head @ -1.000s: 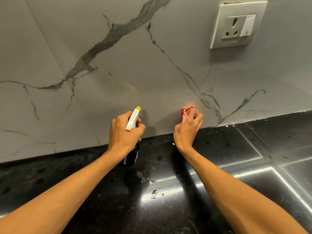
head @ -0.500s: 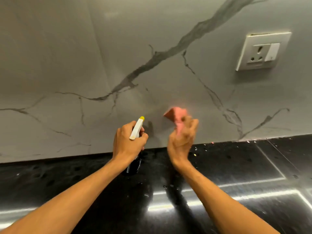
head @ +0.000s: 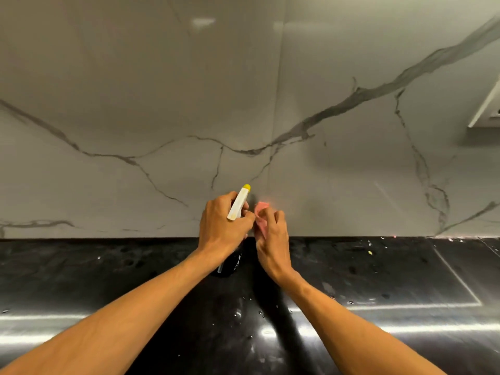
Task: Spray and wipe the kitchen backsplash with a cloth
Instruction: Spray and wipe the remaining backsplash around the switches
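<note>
Backsplash [head: 243,104] work is sliding left: over the past second I've swept the pink cloth [head: 261,212] away from the socket [head: 484,109], now only a sliver at the right edge. The cloth sits low on the tile just above the table [head: 108,280], seemingly pressed to the wall. I judge the right-hand stretch wiped and the left tiles still to do. My right hand [head: 273,239] has its fingers bunched around the cloth. My left hand [head: 221,226], almost touching it, has fingers wrapped round the spray bottle [head: 239,203], nozzle toward the wall. Both forearms reach straight forward.
</note>
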